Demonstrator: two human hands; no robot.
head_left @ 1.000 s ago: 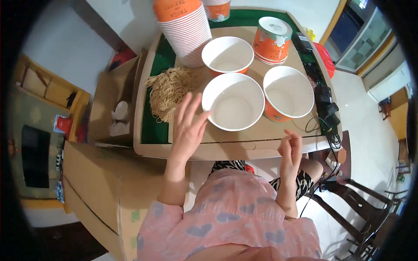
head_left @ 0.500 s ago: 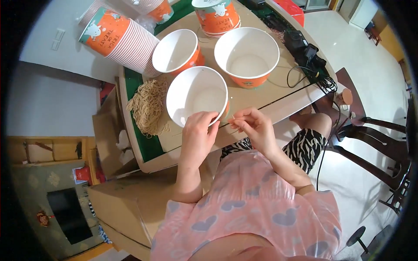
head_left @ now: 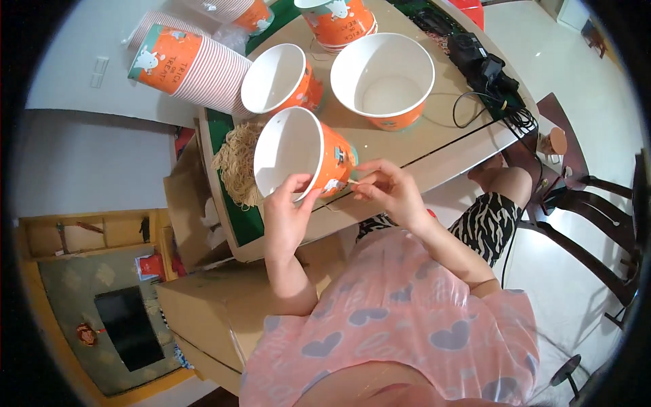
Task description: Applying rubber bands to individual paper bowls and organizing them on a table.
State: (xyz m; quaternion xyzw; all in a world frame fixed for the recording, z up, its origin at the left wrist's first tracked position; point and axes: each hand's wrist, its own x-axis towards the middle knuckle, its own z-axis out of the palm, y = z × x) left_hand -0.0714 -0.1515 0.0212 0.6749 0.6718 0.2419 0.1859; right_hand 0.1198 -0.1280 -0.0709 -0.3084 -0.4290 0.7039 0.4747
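Observation:
Tilted on its side, with its white mouth toward the left, an orange paper bucket rests above the table's near edge. My left hand grips its near rim, thumb outside and fingers at the inner edge. Close to the bucket's lower side, my right hand pinches the end of a thin beige cord. The cord tip seems to touch the bucket wall; whether it passes through a hole is too small to tell. A tangled heap of beige cords lies left of the bucket.
Two more open paper buckets, a smaller-looking one and a wide one, stand beyond. Nested bucket stacks lean at the far left. Black chargers and cables lie along the table's right side. A cardboard box sits below left.
The bucket has turned on its side, so its orange printed wall now shows. My right hand has brought the cord end up to that wall. The view has shifted slightly.

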